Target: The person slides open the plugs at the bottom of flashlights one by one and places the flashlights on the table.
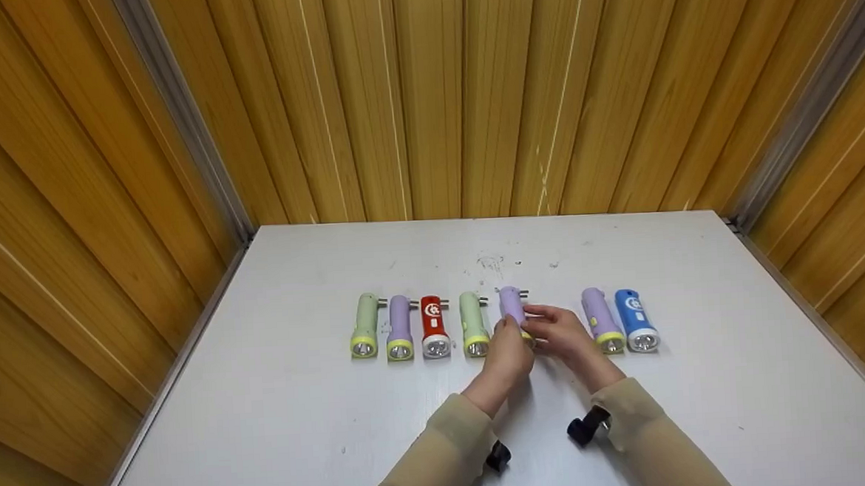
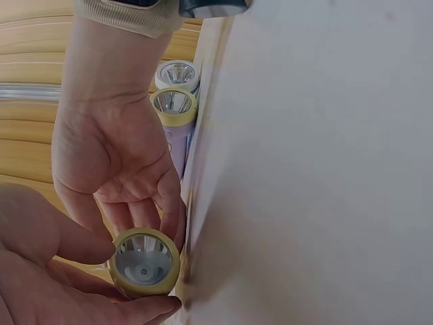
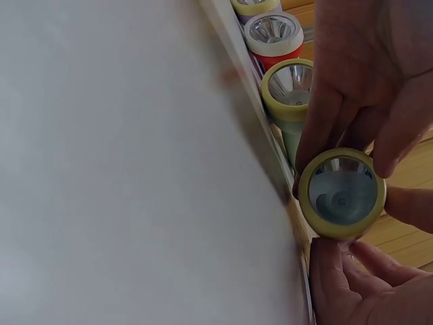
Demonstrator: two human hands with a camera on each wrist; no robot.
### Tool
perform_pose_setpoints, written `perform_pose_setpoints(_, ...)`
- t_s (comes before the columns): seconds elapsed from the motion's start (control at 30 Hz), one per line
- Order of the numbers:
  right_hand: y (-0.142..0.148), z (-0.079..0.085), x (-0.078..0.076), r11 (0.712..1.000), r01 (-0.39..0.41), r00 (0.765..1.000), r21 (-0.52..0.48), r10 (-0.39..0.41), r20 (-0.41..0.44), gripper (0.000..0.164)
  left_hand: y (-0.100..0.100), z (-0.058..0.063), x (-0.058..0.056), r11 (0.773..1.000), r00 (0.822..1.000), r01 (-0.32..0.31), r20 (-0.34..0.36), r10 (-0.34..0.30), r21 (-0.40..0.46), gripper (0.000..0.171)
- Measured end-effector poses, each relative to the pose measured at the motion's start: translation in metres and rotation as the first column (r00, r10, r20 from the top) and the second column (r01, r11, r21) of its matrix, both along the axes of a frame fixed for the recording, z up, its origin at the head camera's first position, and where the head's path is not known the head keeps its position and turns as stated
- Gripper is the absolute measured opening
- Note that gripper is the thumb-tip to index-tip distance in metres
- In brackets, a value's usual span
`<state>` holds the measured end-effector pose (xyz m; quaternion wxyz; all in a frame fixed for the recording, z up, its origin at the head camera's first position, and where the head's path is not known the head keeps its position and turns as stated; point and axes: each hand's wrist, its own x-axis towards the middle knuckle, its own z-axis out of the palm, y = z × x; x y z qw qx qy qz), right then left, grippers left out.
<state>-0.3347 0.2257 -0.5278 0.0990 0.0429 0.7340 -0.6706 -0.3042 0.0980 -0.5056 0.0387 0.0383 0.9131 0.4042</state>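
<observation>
A purple flashlight (image 1: 510, 303) with a yellow head and prongs lies in a row of flashlights on the white table. My left hand (image 1: 510, 355) pinches it by the yellow head, thumb on one side and fingers on the other. From the right, my right hand (image 1: 567, 337) has its thumb and fingers around the same flashlight. The lens end (image 2: 143, 264) faces the camera in the left wrist view. In the head view, the hands hide much of the body. Nearest on the left is a light green flashlight (image 1: 473, 322); a purple one (image 1: 599, 316) lies beyond my right hand.
Farther left lie a red flashlight (image 1: 433, 321), a purple one (image 1: 400, 322) and a light green one (image 1: 366, 320). A blue flashlight (image 1: 635, 314) ends the row on the right. Wood-look panels (image 1: 432, 95) stand behind the white table (image 1: 263, 400).
</observation>
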Motion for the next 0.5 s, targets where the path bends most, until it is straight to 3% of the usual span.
perform_pose_setpoints(0.17, -0.0015, 0.0008, 0.0005, 1.0, 0.005, 1.0, 0.001, -0.005, 0.001, 0.054, 0.001, -0.0009, 0.0, 1.0, 1.0, 0.0, -0.008, 0.0, -0.014, 0.062)
perform_pose_setpoints(0.4, -0.0044, 0.0012, 0.0014, 1.0, -0.001, 1.0, 0.024, 0.002, -0.019, 0.052, 0.0008, -0.0012, 0.0003, 0.997, 0.996, 0.005, -0.087, -0.012, -0.072, 0.058)
perform_pose_setpoints(0.5, -0.0054, 0.0013, 0.0014, 0.998, 0.0, 1.0, 0.059, 0.002, -0.028, 0.051, 0.0005, -0.0005, -0.0001, 0.998, 0.999, 0.005, -0.054, -0.009, -0.068, 0.059)
